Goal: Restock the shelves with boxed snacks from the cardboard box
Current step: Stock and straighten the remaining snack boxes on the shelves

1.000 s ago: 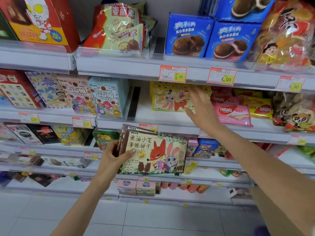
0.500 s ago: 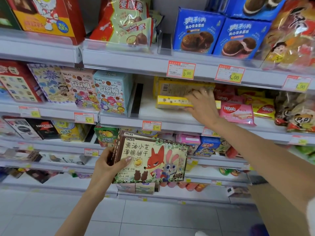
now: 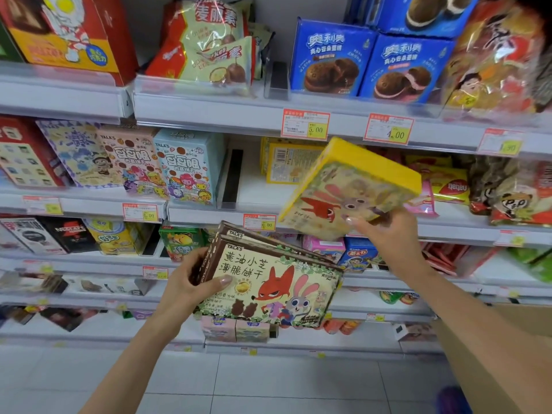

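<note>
Head view: my right hand [image 3: 391, 234] pinched the yellow box [image 3: 352, 186] by its lower edge only, thumb on the printed face. The box sat tilted in the air above my fingers, off the shelf. Risk as I judged it: such a thin grip at one edge could let it twist and drop. My left hand [image 3: 185, 282] gripped the stack of brown boxes [image 3: 268, 285], thumb on the front, fingers round the left end. They fanned apart at the top, so the back one could slide out. Around: a second yellow box [image 3: 283, 162] stood back-out deep on the middle shelf [image 3: 209, 210], beyond my right fingers, with a black divider [image 3: 231, 174] left of that gap. The pink wafer packs [image 3: 424, 201] just right of my right fingers could get knocked going in, and the price rail [image 3: 209, 115] above the tilted box could snag it. Low, right of my right arm, sat the cardboard box [image 3: 522, 339]
</note>
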Demonstrator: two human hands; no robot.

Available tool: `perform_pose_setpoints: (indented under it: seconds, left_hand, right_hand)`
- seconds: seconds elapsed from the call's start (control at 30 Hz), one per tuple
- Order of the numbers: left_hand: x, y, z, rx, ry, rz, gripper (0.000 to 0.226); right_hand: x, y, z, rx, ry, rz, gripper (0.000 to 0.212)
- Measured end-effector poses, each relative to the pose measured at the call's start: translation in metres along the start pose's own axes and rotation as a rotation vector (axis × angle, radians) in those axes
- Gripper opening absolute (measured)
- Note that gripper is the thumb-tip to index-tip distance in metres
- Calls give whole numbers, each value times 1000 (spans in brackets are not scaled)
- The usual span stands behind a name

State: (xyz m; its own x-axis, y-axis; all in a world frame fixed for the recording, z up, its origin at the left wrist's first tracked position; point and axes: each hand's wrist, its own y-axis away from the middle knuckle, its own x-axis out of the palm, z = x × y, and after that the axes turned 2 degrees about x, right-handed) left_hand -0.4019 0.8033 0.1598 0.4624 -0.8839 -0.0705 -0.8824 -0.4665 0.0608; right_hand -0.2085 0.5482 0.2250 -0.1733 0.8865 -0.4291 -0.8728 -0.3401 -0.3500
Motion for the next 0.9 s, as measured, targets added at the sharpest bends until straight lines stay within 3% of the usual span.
perform_pose_setpoints:
  seconds: [0.1,0.23,0.33,0.5,0.57,0.63,0.67,0.7,0.77,0.87,0.9]
  left_hand:
    - [-1,0,2,-23,52,58,86]
    - [-2,4,5,-68,105,24,74]
    - [-6,3,10,-79,71,-37,62]
    - [-13,2,22,-87,33,-50,71]
    - [-14,3,22,-93,61,-18,70]
    - [-14,4,21,-112,94,44,66]
    - [-13,4,21,-124,104,74,67]
    - [-12,5,21,-131,109,92,71]
    - [-8,4,24,-144,117,84,81]
    - [-4,1,22,-138,129,39,67]
    - [-4,0,21,-129,125,24,64]
  right_hand:
    - [1,1,-7,172,-228,35,31]
    - [-9,5,-22,189,-290,-25,32]
    - [-18,12,-27,137,-247,-29,13]
    - [-23,23,-32,191,-408,-19,55]
    - [-20,25,-37,253,-524,-2,48]
    - [-16,26,-38,305,-616,30,14]
    - [-14,26,-39,345,-656,41,12]
    - [-12,26,-40,383,-694,38,27]
    - [-11,25,-42,419,-755,24,34]
    - [-20,23,-45,386,-707,-27,49]
    - [-24,23,-45,372,-692,-63,45]
